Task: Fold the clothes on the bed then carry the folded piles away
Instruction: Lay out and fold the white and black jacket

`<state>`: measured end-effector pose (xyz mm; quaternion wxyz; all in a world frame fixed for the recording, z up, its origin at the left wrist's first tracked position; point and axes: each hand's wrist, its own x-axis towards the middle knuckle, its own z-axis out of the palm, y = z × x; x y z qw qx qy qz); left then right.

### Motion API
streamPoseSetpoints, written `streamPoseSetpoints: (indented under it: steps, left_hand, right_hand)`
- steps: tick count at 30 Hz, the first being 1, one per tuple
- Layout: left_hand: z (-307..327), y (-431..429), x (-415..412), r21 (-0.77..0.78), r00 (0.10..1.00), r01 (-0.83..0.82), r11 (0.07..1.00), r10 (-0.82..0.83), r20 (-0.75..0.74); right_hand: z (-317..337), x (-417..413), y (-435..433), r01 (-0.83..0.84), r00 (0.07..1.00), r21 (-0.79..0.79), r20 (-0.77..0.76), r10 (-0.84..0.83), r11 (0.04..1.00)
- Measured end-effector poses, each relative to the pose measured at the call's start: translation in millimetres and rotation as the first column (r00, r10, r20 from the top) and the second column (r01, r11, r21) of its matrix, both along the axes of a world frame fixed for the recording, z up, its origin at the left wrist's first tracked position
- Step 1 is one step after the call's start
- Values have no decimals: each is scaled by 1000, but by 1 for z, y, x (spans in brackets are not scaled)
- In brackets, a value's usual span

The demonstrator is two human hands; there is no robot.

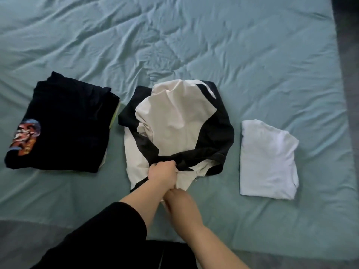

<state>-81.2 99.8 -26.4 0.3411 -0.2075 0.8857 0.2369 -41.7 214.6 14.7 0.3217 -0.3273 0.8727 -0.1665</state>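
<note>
My left hand and right hand both clench the jacket at its six o'clock hem; it looks light, slippery and floppy, so I'd grip the seams.

We see a plain teal sheet over the whole bed. At nine o'clock our black folded shirt carries a print in orange, red, blue and white, with a yellow-green edge showing beneath it. At the centre the garment is cream with black panels. At three o'clock lies a plain white folded shirt, and at six o'clock a black sleeve.
</note>
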Motion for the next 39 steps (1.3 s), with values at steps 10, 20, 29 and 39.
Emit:
streamPoseSetpoints:
  steps: [10, 20, 29, 39]
  left_hand:
    - [99, -27, 56, 608, 913, -271, 746, 399, -82]
    - [229, -83, 98, 859, 738, -340, 383, 675, -8]
    - [208, -165, 116, 119, 878, -423, 898, 439, -193]
    - [217, -156, 97, 497, 823, -550, 671, 333, 461]
  right_hand:
    - [60, -55, 89, 392, 869, -76, -295, -396, 917]
    - [64, -111, 29, -73, 966, 282, -220, 138, 957]
    - [137, -122, 32, 835, 461, -88, 651, -603, 543]
    - [193, -134, 106, 219, 516, 399, 727, -453, 890]
